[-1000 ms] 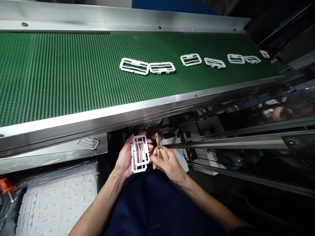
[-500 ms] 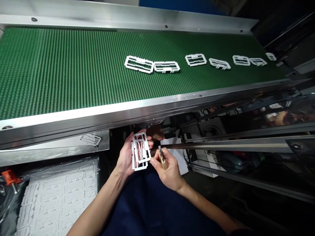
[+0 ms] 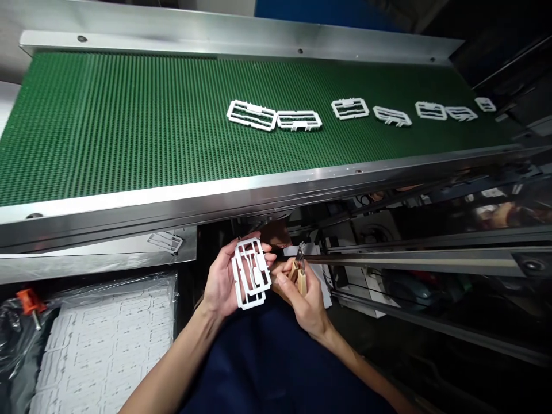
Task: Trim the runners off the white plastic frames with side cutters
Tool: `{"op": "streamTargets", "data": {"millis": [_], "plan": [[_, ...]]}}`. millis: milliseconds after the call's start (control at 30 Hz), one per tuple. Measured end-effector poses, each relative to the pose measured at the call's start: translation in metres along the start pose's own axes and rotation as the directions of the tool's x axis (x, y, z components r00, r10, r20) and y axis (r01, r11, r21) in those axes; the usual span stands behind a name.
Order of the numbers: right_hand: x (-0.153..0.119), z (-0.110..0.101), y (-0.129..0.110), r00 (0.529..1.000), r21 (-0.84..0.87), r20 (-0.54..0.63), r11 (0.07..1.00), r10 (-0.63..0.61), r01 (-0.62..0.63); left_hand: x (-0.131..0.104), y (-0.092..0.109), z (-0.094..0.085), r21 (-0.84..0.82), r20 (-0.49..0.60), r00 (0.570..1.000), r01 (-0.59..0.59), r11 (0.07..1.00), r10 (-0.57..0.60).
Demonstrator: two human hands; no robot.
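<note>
Two white plastic frames (image 3: 261, 275) lie overlapped in my left hand (image 3: 221, 282), which cradles them from below with its fingertips showing past their right edge. My right hand (image 3: 311, 299) is wrapped round the tan handles of a pair of nippers (image 3: 301, 273), just right of the frames and apart from them. The metal jaws point up and away from me. On the green conveyor belt (image 3: 142, 126) beyond, several more white frames (image 3: 252, 115) lie in a loose row towards the right.
At the lower left stands a plastic-lined box of neatly laid white frames (image 3: 99, 345), with an orange-handled tool (image 3: 31, 302) beside it. One frame (image 3: 165, 241) rests on a metal shelf under the belt. Metal rails (image 3: 414, 261) run along the right.
My right hand has drawn back slightly from the frames, and the nippers' handles have spread apart with the jaws now showing. The whole view has shifted a little.
</note>
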State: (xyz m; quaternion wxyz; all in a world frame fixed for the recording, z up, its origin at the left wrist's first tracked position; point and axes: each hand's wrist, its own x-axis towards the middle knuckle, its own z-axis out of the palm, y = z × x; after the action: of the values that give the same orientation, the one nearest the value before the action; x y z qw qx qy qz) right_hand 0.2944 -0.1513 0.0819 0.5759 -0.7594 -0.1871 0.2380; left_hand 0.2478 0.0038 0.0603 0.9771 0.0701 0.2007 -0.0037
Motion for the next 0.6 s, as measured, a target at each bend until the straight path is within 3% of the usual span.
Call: {"op": "streamTargets", "data": {"millis": [167, 600], "plan": [[-0.0035, 0.0023, 0.0017, 0.994, 0.089, 0.071, 0.992, 0.083, -0.089, -0.0039, -0.0027, -0.0009, -0.012, -0.005, 1.000, -0.023, 1.000, 0.023], [-0.0010, 0.0030, 0.0016, 0.991, 0.109, 0.100, 0.989, 0.088, -0.099, -0.0084, -0.0069, -0.0045, -0.016, -0.026, 0.999, -0.040, 0.999, 0.039]]}}
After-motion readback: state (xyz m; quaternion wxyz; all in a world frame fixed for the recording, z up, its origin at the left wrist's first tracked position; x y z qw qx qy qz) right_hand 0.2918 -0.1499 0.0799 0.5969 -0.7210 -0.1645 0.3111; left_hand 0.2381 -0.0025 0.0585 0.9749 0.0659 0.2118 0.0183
